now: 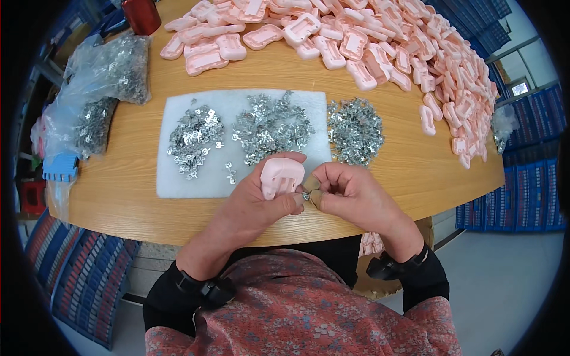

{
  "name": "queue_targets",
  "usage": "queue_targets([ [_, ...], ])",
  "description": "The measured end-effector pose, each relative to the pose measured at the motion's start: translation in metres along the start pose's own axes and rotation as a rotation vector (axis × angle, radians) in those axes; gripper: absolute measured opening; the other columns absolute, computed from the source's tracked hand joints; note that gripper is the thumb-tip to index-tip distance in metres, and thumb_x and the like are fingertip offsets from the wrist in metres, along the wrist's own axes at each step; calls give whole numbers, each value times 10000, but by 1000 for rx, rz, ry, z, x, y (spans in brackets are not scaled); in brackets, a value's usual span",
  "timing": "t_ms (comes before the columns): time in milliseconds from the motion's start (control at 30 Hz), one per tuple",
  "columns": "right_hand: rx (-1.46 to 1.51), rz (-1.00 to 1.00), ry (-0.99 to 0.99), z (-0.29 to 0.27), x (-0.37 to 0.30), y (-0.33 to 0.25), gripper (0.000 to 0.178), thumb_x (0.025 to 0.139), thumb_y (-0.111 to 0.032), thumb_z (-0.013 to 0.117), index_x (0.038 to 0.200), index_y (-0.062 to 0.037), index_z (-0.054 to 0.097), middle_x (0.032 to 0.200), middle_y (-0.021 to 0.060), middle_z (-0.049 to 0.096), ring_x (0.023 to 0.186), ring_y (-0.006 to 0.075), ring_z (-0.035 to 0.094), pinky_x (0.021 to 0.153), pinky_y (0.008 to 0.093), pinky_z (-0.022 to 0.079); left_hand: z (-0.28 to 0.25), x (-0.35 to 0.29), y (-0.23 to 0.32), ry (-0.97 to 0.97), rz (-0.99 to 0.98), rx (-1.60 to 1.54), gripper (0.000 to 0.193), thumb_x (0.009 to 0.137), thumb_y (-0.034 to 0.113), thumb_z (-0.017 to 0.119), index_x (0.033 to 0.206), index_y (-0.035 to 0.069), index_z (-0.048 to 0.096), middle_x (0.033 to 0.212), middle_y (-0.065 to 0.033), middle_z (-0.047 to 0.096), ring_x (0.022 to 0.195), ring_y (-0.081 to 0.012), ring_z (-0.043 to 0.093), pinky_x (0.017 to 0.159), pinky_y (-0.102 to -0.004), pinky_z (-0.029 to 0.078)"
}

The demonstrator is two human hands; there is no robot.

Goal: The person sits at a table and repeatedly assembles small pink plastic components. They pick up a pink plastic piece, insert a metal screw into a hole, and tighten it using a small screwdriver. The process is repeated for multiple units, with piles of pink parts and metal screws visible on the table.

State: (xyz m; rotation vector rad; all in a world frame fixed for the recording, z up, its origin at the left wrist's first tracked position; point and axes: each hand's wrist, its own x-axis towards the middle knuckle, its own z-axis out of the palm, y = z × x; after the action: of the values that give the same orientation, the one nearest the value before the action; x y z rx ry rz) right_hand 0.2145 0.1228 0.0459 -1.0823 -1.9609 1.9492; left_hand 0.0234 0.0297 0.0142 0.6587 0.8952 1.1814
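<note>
My left hand (252, 199) is closed round a pink plastic housing (274, 175), its recessed side facing up. My right hand (350, 193), with tan covers on the thumb and index fingertip, pinches a small metal contact piece (306, 195) close to the housing's lower right end. Both hands meet over the near edge of a white foam sheet (228, 190). On the sheet lie a left pile of small silver metal pieces (195, 139) and a larger middle pile of metal pieces (270, 127). A third pile of metal pieces (356, 130) sits just right of the sheet.
Many pink housings (356, 44) are heaped along the far and right side of the wooden table (409, 160). Plastic bags of metal parts (107, 71) stand at the left, near a blue plastic piece (60, 167) and a red can (141, 16). Blue racks (516, 202) stand beyond the table.
</note>
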Motion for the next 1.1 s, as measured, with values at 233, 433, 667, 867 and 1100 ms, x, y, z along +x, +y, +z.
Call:
queue_targets([
  [233,186,59,-43,2,-4,2,124,896,-40,605,1015,-24,637,868,-57,602,792,12,522,718,191,429,-1,-2,-4,10,-104,-157,493,938,99,615,1396,36,445,1001,-64,594,830,-159,622,782,-320,548],
  [433,130,-143,198,17,1,-2,134,877,-39,615,1004,-6,641,803,-57,578,729,15,492,660,203,418,-6,2,-6,-30,-214,-519,502,1076,429,295,1349,43,464,916,-120,637,804,-243,676,754,-434,588],
  [667,-69,-231,285,32,10,-2,160,797,-21,643,956,-9,660,642,-15,495,579,38,418,519,236,385,1,0,-9,19,-310,-537,532,1077,466,223,1292,49,474,927,-147,627,817,-283,677,796,-525,594],
  [867,-545,-460,367,33,12,-1,168,734,-39,685,896,-46,643,642,42,498,608,198,517,644,353,399,2,-2,-9,5,-301,-500,528,1078,464,230,1298,48,469,987,-151,631,844,-275,682,817,-523,594],
  [1100,-880,-689,456,33,12,8,247,702,-70,719,942,-92,662,795,29,563,773,243,556,744,379,384,-3,-2,-15,-3,-263,-409,558,1077,474,190,1354,69,457,1104,-141,646,937,-282,698,776,-487,614],
])
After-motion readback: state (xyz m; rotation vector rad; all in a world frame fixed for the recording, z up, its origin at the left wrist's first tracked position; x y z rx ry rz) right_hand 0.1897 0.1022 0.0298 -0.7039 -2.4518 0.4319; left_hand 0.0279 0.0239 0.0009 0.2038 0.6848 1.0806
